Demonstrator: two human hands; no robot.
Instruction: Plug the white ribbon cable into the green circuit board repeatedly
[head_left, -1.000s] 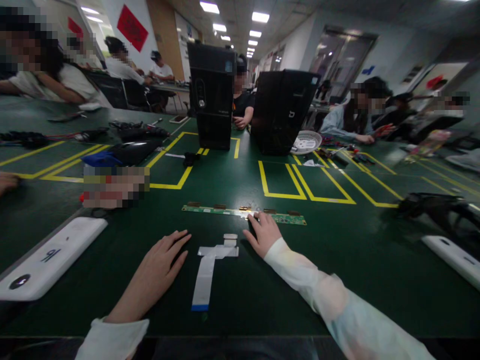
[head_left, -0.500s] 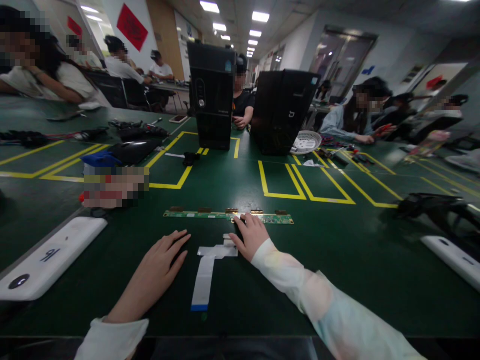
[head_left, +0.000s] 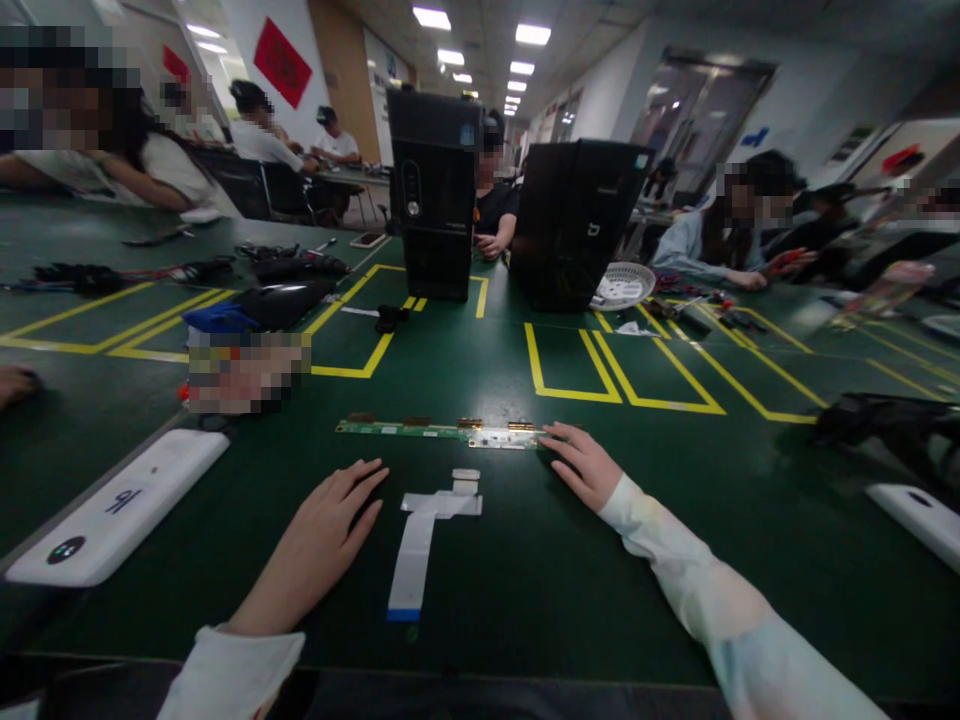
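Observation:
A long, narrow green circuit board (head_left: 442, 432) with gold-coloured tabs along its far edge lies crosswise on the green table. My right hand (head_left: 581, 462) is over its right end, fingers spread and fingertips on or just above the board. Nearer to me lies a white flat ribbon cable (head_left: 414, 555), bent at an angle, with a blue end and a connector at its far end. My left hand (head_left: 330, 525) rests on the table left of the cable, fingers stretched out, holding nothing.
Two black computer towers (head_left: 439, 200) stand beyond the board, with a white basket (head_left: 624, 287) to their right. White oblong devices (head_left: 127, 500) lie at both sides. Yellow tape (head_left: 577, 392) marks the table. Black cables (head_left: 870, 425) are at right. Several people sit around.
My right hand has slid right along the circuit board, away from the ribbon cable's connector, to the board's right end. My left hand stays in place. The view has shifted slightly.

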